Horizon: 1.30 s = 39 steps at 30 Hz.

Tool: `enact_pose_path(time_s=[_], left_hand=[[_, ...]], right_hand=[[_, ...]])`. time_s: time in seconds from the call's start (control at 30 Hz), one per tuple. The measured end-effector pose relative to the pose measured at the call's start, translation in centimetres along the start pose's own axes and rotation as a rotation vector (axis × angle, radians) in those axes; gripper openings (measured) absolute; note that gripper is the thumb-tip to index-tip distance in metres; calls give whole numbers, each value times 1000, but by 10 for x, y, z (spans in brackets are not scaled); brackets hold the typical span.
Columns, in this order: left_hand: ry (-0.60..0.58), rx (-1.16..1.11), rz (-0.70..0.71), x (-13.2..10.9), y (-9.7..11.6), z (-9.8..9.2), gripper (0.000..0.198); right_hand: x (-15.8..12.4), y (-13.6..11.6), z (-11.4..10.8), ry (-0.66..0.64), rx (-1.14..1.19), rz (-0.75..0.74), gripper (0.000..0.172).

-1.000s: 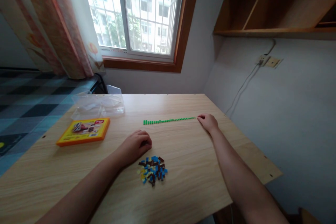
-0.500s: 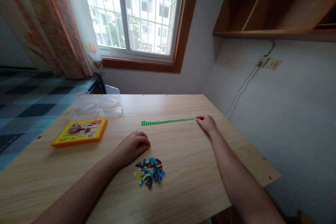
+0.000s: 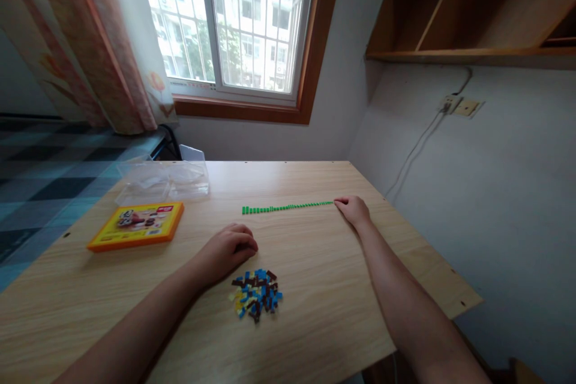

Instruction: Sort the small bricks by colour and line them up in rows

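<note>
Tiny green building bricks (image 3: 279, 208) form a long, slightly slanting row across the table, with larger pieces at its left end. At the far right end of that row, my right hand (image 3: 353, 210) pinches with thumb and forefinger on a small green brick, mostly hidden by the fingertips. My left hand (image 3: 234, 247) rests on the tabletop, its fingers curled in and nothing showing in them. Just below it lies a loose pile of blue, brown and yellow building bricks (image 3: 256, 294).
An orange-yellow box (image 3: 137, 227) with a printed lid lies on the left of the wooden table (image 3: 315, 288). Behind it stand clear plastic trays (image 3: 164, 180). The table meets a wall with a socket (image 3: 459, 106) on the right; a wooden shelf (image 3: 468, 57) hangs above.
My right hand has shifted very slightly leftward at the row's right end. The left hand, the pile and the box stay as they were.
</note>
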<state>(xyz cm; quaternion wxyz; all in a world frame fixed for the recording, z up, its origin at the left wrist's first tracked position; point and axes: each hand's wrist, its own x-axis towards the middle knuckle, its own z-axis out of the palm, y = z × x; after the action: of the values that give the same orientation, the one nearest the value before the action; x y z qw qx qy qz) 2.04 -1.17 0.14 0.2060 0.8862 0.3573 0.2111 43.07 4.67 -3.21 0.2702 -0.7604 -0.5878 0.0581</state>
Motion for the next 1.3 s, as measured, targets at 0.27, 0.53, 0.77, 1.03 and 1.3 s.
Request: enact_pose_path(time_s=[0.27, 0.53, 0.77, 1.03, 1.3], left_hand=[[9, -4, 10, 0, 0, 0, 17], [4, 1, 12, 0, -1, 0, 18], [15, -23, 12, -1, 0, 2, 17], [27, -182, -58, -4, -5, -6, 14], [113, -197, -126, -4, -8, -6, 12]], right_hand=[[-1, -1, -1, 7, -7, 5, 25], [-1, -1, 1, 24, 14, -3, 25], [-3, -1, -2, 106, 113, -33, 29], [-32, -53, -13, 137, 246, -366, 22], [-107, -136, 12, -244, 258, -853, 17]])
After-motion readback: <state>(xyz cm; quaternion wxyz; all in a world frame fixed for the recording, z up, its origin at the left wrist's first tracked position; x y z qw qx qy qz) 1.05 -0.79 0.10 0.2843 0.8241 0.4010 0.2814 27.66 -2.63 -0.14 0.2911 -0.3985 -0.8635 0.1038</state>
